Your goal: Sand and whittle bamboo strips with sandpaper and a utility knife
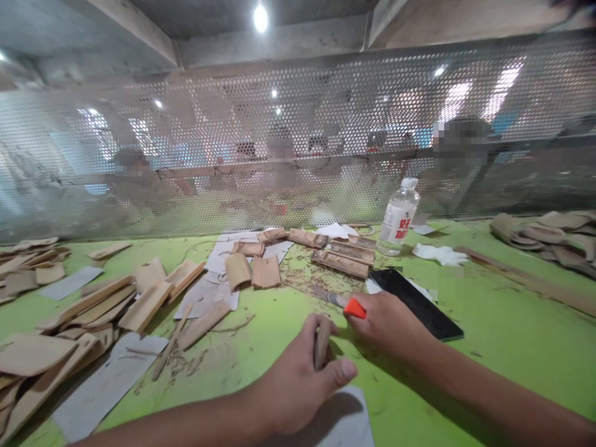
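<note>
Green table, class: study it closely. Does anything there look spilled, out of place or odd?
Yes. Brown shavings lie scattered loose across the green table between the bamboo pieces and the knife in the right hand. A plastic bottle and a black phone sit amid the mess.

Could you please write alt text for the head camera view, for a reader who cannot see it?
A person's left hand grips a small bamboo piece while the right hand holds an orange-handled knife over a green table. Cut bamboo slats, shavings, a black phone and a plastic bottle lie around, before a perforated metal screen.
</note>
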